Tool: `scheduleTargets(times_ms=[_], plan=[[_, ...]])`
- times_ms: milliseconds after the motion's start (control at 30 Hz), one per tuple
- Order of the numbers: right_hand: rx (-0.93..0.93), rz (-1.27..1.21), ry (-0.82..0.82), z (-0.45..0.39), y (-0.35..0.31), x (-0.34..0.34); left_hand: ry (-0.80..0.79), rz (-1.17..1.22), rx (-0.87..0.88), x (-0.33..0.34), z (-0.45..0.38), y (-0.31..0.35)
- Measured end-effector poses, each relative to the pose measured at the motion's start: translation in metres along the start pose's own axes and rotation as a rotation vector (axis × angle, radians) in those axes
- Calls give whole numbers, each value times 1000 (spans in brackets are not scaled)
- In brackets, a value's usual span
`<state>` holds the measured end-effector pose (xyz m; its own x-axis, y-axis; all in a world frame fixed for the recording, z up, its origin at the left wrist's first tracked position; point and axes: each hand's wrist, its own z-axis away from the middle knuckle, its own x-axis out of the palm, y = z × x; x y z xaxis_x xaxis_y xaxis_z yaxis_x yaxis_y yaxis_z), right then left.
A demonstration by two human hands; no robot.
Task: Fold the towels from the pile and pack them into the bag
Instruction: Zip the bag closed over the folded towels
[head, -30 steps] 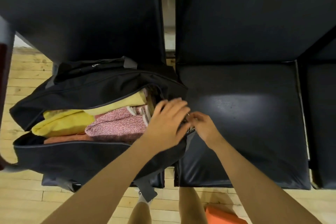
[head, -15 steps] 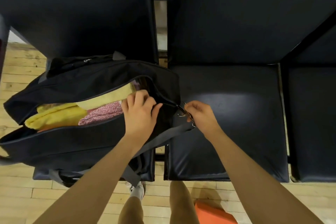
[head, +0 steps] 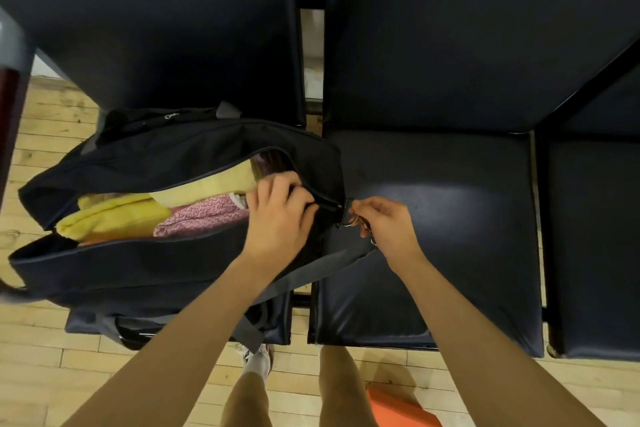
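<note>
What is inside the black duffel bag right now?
Through the open zipper of the black duffel bag: a yellow towel, a pale yellow towel, a pink patterned towel and an orange edge beneath. Deeper layers are covered, and the left hand hides the end.

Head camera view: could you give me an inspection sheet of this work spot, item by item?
Surface: dark padded chair seat, bare beside the bag.
Job's things: black duffel bag on the neighbouring seat, partly unzipped; yellow towel and pink patterned towel inside.
Clutter: orange object on the floor.
Grippers: left hand grips the bag's edge at the zipper; right hand pinches the metal ring at the bag's end.
Cables: nothing seen.
Surroundings: wooden floor, chair backs.
</note>
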<state>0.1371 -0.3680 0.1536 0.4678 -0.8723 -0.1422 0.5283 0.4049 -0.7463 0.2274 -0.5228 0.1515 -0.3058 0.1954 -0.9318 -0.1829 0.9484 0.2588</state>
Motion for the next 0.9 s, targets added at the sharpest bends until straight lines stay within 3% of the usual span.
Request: scheduleTargets(times_ms=[100,300,600,667,767,900], plan=[[-39,61,-1,1,-1,1,-71,-98,203,4,16,28],[-22,53,37,3,7,-6,-221,-193,240,32,15,29],[-7,21,68,1,7,-3,49,-37,325,40,5,11],[-2,18,61,1,7,0,61,4,267,32,0,10],[-10,69,60,0,7,5,62,85,35,16,-3,23],[-19,174,182,-5,12,13,45,141,-191,-4,5,34]])
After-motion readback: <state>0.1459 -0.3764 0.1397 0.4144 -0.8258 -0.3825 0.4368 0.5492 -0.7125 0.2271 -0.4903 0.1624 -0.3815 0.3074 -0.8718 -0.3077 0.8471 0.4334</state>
